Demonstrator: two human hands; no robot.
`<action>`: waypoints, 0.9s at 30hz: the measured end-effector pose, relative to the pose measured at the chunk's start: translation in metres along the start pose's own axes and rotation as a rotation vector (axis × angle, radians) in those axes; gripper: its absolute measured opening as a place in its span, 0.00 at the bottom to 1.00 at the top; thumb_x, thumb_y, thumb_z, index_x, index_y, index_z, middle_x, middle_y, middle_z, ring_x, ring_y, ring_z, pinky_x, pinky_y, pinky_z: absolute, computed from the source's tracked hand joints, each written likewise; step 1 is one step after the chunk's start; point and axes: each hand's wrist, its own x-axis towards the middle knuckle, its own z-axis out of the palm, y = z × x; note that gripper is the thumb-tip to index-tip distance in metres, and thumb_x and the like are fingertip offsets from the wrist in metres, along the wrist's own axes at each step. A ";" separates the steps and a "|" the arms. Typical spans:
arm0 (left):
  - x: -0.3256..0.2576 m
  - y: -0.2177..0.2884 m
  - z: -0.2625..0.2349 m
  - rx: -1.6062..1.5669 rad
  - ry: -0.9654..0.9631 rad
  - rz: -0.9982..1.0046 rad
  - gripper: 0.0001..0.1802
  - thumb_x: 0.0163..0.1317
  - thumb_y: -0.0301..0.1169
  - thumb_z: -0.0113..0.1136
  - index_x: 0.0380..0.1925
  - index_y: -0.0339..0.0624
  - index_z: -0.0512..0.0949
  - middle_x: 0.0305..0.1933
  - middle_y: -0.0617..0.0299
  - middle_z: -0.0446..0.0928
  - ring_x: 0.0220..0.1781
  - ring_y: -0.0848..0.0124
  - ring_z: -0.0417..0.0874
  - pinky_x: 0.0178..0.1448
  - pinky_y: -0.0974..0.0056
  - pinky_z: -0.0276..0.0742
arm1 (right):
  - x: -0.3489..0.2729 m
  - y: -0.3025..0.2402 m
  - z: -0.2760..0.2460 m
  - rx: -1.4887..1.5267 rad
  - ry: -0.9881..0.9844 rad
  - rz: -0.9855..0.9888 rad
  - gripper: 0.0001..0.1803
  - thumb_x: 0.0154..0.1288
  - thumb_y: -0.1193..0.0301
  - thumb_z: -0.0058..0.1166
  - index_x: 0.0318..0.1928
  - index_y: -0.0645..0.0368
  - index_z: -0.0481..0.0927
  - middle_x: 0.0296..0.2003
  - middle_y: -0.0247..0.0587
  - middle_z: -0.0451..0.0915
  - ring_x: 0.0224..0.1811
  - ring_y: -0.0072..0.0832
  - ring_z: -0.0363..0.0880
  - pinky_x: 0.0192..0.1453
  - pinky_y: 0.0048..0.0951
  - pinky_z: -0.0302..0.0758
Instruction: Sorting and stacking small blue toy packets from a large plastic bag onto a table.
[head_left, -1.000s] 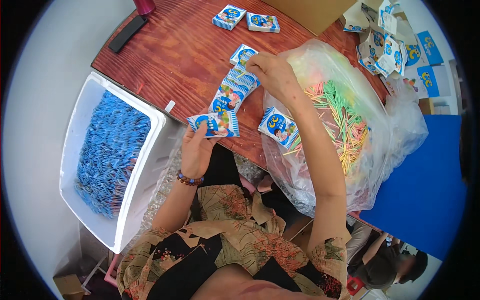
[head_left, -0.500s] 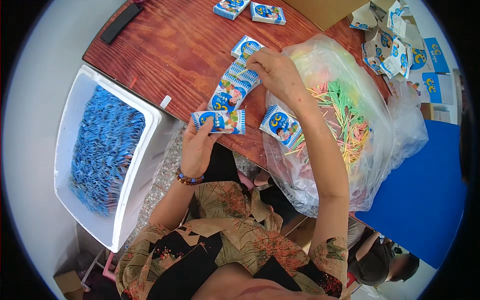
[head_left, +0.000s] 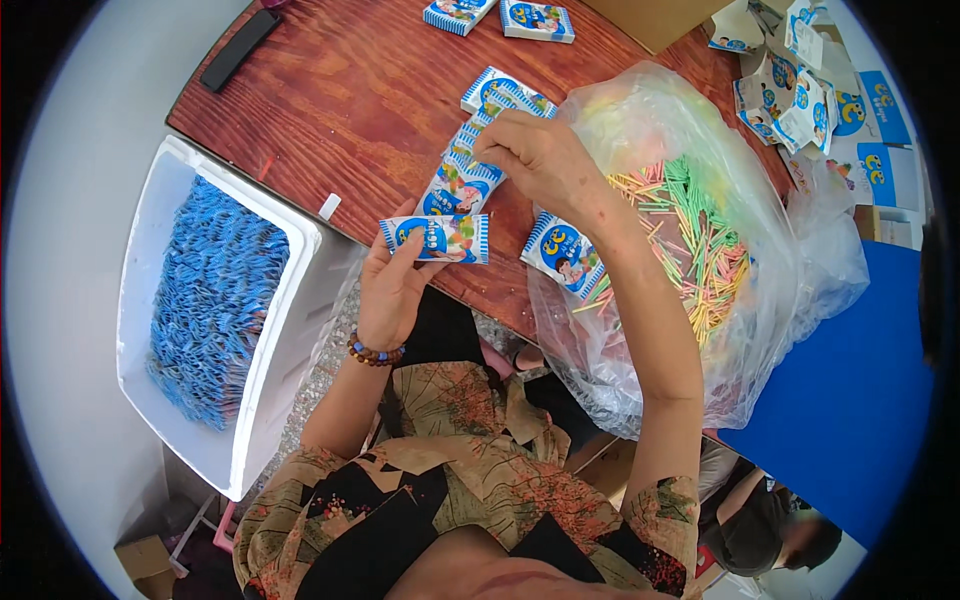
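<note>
The person's left hand (head_left: pixel 392 290) has its grip clamped on a small flat blue-and-white printed paper packet (head_left: pixel 436 238), thumb on the front face and the fingers hidden behind it. The packet sits over the near edge of the reddish-brown wooden table (head_left: pixel 330 100), its long axis running left to right, face up toward the camera. The right hand (head_left: pixel 545 160), beyond and to the right of that grip, rests on the far end of an overlapping row of similar blue-and-white packets (head_left: pixel 465 170); its fingertips curl under the palm, so I cannot tell whether they pinch a packet or only press on it.

Half a second ago the held packet was in nearly the same place and tilt; the right hand has drawn slightly nearer along the row.

Just right of the grip another single packet (head_left: pixel 562 255) lies against a clear plastic bag (head_left: pixel 800 240) of thin coloured sticks (head_left: pixel 700 240), their ends blurred by the film. Left of the grip stands a white foam box (head_left: pixel 285 300) full of blue pieces, too fine to make out. A beaded bracelet (head_left: pixel 375 352) circles the left wrist.
</note>
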 end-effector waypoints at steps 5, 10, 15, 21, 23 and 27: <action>0.001 0.000 0.002 0.039 0.006 0.021 0.23 0.70 0.27 0.49 0.63 0.34 0.62 0.57 0.53 0.74 0.55 0.66 0.79 0.57 0.56 0.79 | 0.010 -0.004 0.003 0.031 -0.172 0.197 0.07 0.62 0.70 0.56 0.34 0.60 0.77 0.28 0.42 0.79 0.32 0.37 0.79 0.37 0.33 0.74; 0.001 -0.003 0.001 0.027 -0.021 0.033 0.22 0.70 0.28 0.49 0.62 0.33 0.63 0.55 0.53 0.75 0.54 0.66 0.79 0.57 0.56 0.79 | -0.001 0.014 0.020 0.054 -0.130 0.206 0.09 0.63 0.66 0.55 0.36 0.59 0.80 0.30 0.42 0.81 0.33 0.38 0.80 0.38 0.32 0.74; 0.001 -0.004 -0.005 0.027 -0.011 0.029 0.20 0.70 0.28 0.50 0.60 0.34 0.66 0.57 0.54 0.74 0.58 0.63 0.77 0.61 0.51 0.74 | -0.004 0.007 0.024 0.021 -0.048 0.209 0.10 0.66 0.64 0.53 0.41 0.56 0.81 0.36 0.44 0.83 0.40 0.41 0.81 0.43 0.35 0.75; 0.004 -0.002 -0.001 -0.017 -0.003 0.041 0.17 0.70 0.27 0.50 0.56 0.36 0.69 0.52 0.55 0.77 0.53 0.66 0.80 0.58 0.54 0.78 | 0.004 0.002 0.029 -0.091 -0.183 0.257 0.12 0.68 0.63 0.49 0.46 0.55 0.78 0.40 0.46 0.82 0.43 0.46 0.80 0.45 0.42 0.76; 0.004 -0.003 -0.006 -0.046 -0.024 0.029 0.14 0.70 0.28 0.50 0.54 0.37 0.71 0.52 0.56 0.77 0.53 0.66 0.80 0.57 0.54 0.78 | 0.001 -0.001 0.029 -0.200 0.005 0.155 0.13 0.69 0.64 0.49 0.49 0.55 0.76 0.39 0.46 0.82 0.40 0.45 0.80 0.42 0.39 0.76; 0.003 -0.001 -0.007 -0.156 -0.014 0.021 0.09 0.70 0.29 0.51 0.48 0.41 0.74 0.49 0.56 0.79 0.53 0.66 0.80 0.56 0.56 0.78 | -0.020 -0.031 0.014 0.042 0.005 0.278 0.14 0.67 0.66 0.52 0.49 0.57 0.76 0.36 0.42 0.82 0.35 0.36 0.81 0.39 0.32 0.76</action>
